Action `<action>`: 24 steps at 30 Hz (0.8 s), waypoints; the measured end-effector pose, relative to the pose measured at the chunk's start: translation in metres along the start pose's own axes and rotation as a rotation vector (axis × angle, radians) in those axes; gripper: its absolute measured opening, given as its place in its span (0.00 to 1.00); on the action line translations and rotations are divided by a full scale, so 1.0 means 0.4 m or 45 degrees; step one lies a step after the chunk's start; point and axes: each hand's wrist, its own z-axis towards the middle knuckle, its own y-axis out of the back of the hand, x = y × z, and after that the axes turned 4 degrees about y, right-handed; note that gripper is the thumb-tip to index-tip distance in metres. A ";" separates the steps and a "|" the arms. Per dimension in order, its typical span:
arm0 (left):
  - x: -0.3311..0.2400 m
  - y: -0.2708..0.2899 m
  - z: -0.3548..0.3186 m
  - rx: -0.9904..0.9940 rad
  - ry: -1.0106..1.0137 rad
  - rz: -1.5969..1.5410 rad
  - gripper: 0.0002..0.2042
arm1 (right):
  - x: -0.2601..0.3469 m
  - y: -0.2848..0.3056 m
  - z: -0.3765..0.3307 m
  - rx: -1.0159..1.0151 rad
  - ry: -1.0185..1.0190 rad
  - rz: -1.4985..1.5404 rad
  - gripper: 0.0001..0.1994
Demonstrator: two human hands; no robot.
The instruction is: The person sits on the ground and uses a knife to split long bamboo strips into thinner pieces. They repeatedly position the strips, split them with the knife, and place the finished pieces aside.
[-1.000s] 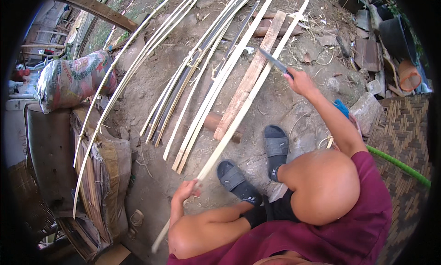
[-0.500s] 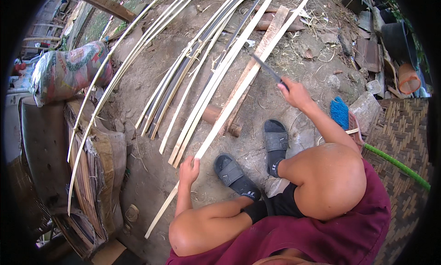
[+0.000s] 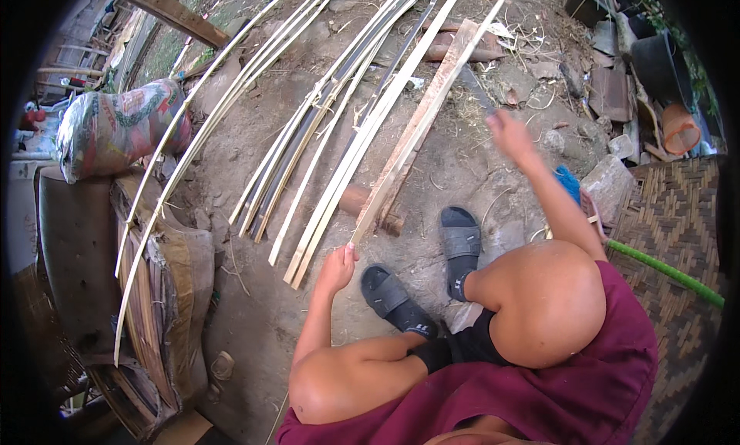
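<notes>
Hands well apart. Left hand grips long pale strip, slanting over wooden board. Right hand holds knife, blade beside strip. Big sack: green print. Dark sock: white marks.

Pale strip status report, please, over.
Left hand: grip closed on pale strip. Right hand: holding knife. Strip runs along wooden plank. Other strips lie to its left.

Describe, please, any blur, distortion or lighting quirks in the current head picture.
Head view: the right hand and knife look blurred; head view: corners are black from the fisheye framing; head view: daylight looks soft, without hard shadows.
</notes>
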 end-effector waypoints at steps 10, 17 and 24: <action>-0.015 -0.026 0.030 0.067 0.054 -0.228 0.27 | 0.245 -0.103 -0.287 0.591 0.456 0.112 0.25; 0.005 -0.040 0.007 0.154 -0.007 -0.321 0.26 | 0.191 -0.069 -0.246 0.504 0.555 0.043 0.20; 0.060 0.008 -0.076 0.298 0.282 -0.578 0.24 | 0.154 -0.116 -0.216 0.427 0.583 0.292 0.20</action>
